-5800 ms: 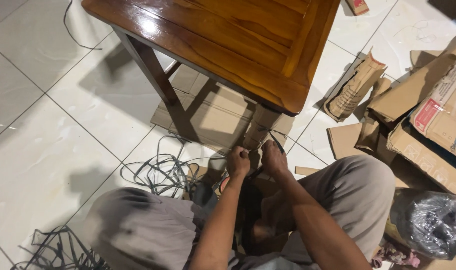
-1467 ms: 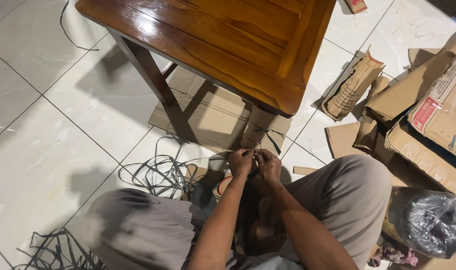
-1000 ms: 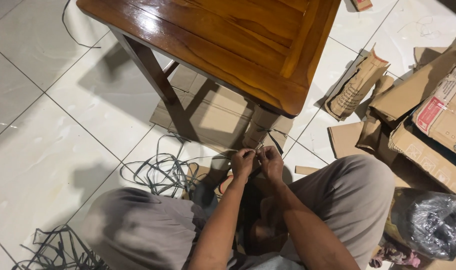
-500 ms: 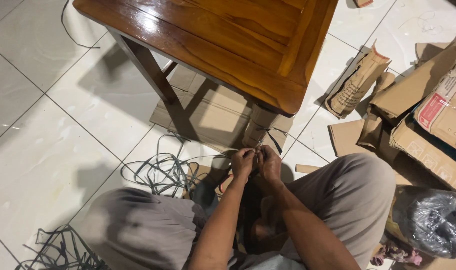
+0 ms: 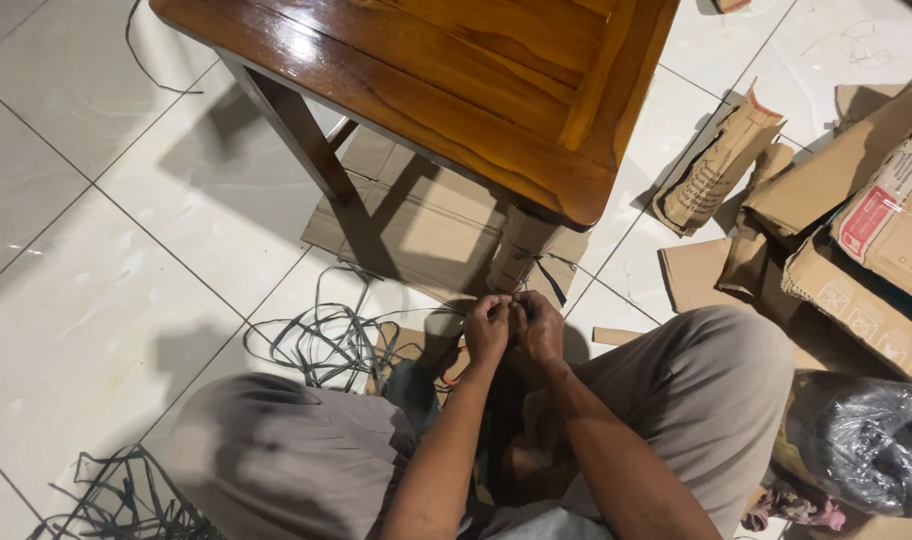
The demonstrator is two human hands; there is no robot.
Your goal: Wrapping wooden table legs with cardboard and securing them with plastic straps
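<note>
I sit on the floor with my knees apart. My left hand and my right hand are pressed together in front of me, fingers pinched on a thin dark strap. The strap leads up to the table leg wrapped in cardboard, just beyond my fingertips. That leg belongs to a glossy brown wooden table. The strap ends between my fingers are hidden.
A flat cardboard sheet lies under the table. Loose dark straps are tangled on the white tiles to my left, with more straps by my left knee. A rolled cardboard piece, cardboard boxes and a dark plastic bag crowd the right.
My hands have drawn closer together and slightly back from the wrapped leg, staying pinched on the strap. The view has shifted a little.
</note>
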